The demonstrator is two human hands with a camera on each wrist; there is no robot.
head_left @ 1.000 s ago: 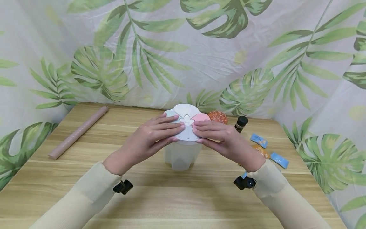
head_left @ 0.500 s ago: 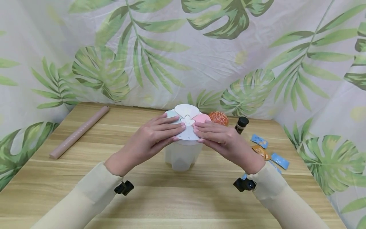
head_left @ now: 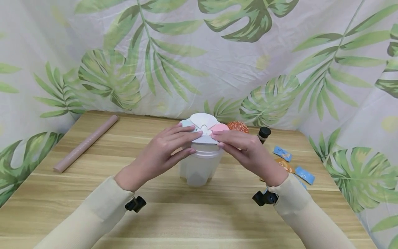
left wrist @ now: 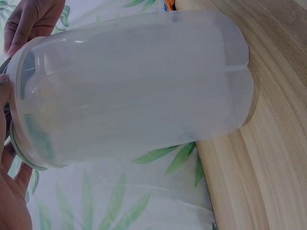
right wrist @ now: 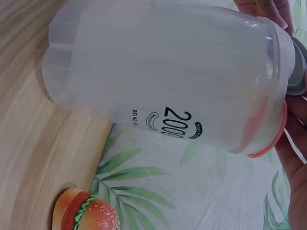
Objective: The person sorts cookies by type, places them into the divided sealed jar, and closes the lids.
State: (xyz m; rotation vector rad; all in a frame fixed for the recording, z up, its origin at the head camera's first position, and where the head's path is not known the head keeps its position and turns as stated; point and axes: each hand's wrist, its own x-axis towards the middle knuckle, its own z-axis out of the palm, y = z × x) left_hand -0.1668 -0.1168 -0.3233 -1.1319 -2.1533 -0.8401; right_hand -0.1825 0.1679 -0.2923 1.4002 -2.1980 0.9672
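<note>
A tall translucent storage canister [head_left: 200, 170] stands on the table, its lid divided into petal-shaped flaps. The far flap [head_left: 203, 119] is white, the right one [head_left: 220, 128] pink and the left one pale blue-green. The near grey flap [head_left: 205, 139] is tipped up at its front edge, leaving a gap above the rim; its raised edge shows in the right wrist view, the grey flap [right wrist: 298, 67] standing off the lid. My left hand [head_left: 157, 148] and my right hand [head_left: 248, 148] pinch this flap's two sides, fingers on top and thumbs at the front edge.
A pinkish rolling pin [head_left: 87, 143] lies at the left. Behind and right of the canister are a toy burger [head_left: 238, 126] and a black-capped bottle [head_left: 264, 133]. Blue sachets [head_left: 282, 153] and an orange packet [head_left: 283, 164] lie near my right wrist. A leaf-print cloth hangs behind.
The near grey flap has come up at its front edge, opening a gap above the rim. My right hand has shifted slightly up and right; the canister has stayed in place.
</note>
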